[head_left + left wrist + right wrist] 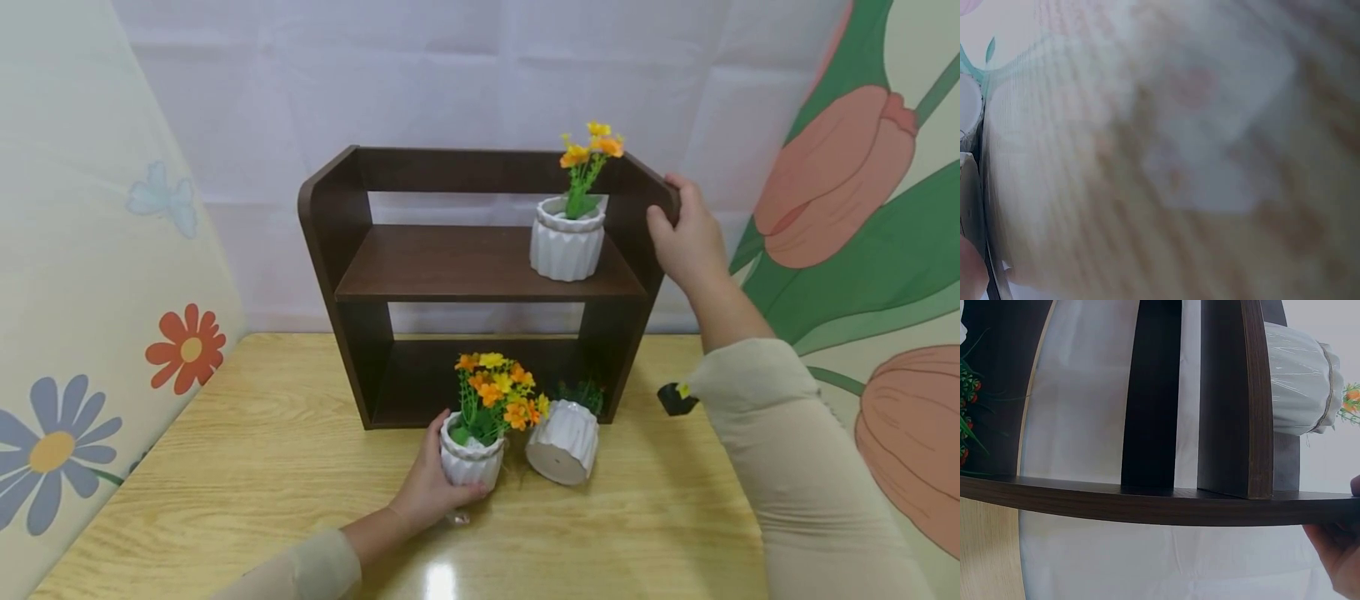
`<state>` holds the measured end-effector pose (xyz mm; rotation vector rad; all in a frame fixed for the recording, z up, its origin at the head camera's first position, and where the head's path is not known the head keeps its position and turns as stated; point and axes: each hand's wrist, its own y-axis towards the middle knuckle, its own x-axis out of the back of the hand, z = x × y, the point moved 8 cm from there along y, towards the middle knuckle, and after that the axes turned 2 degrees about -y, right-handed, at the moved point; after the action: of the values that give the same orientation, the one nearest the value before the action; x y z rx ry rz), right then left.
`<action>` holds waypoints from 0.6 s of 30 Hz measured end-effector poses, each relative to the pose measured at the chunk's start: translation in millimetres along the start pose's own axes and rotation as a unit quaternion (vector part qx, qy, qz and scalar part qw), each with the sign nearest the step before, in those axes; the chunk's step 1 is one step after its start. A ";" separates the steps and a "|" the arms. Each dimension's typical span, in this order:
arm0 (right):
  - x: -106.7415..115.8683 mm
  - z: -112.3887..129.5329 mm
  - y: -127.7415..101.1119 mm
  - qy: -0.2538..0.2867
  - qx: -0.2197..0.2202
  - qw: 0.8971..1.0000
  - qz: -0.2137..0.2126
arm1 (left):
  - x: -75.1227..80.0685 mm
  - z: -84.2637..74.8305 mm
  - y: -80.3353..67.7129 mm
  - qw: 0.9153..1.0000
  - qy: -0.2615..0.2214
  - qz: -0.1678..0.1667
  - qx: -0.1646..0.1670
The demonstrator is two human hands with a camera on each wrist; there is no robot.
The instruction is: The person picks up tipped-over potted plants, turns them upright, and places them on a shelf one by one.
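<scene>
A dark brown wooden shelf point(480, 275) stands on the table against the back wall. On its upper board sits a white ribbed pot with orange and yellow flowers point(567, 237). My right hand point(684, 229) grips the shelf's top right corner; the right wrist view shows the shelf side point(1147, 503) and that pot point(1300, 387). In front of the shelf my left hand point(435, 483) holds an upright white pot of orange flowers point(472, 454). Beside it a third white pot point(564, 442) lies tipped over. The left wrist view is a blur of tabletop.
The table point(262, 467) is light wood with a glossy front. Flowered panels stand at the left point(82, 317) and right point(870, 208), and a white sheet point(465, 75) hangs behind the shelf. A small black object point(675, 398) lies by my right sleeve.
</scene>
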<state>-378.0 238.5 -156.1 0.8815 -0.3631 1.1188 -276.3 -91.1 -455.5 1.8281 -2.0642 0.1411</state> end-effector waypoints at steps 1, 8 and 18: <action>0.0 0.1 0.0 0.000 0.001 1.000 0.000 | 0.0 -0.2 -0.2 1.000 -0.002 0.000 -0.001; 0.2 1.5 -0.3 0.001 0.003 1.000 -0.001 | 0.2 0.4 -1.8 1.000 -0.018 0.000 -0.005; 1.2 2.0 -1.3 -0.001 0.017 1.000 -0.017 | -1.0 2.7 -3.9 1.000 -0.020 0.005 0.013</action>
<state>-376.0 237.5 -154.6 0.9152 -0.3310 1.0961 -273.0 -91.6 -459.0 1.8508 -2.1088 0.1354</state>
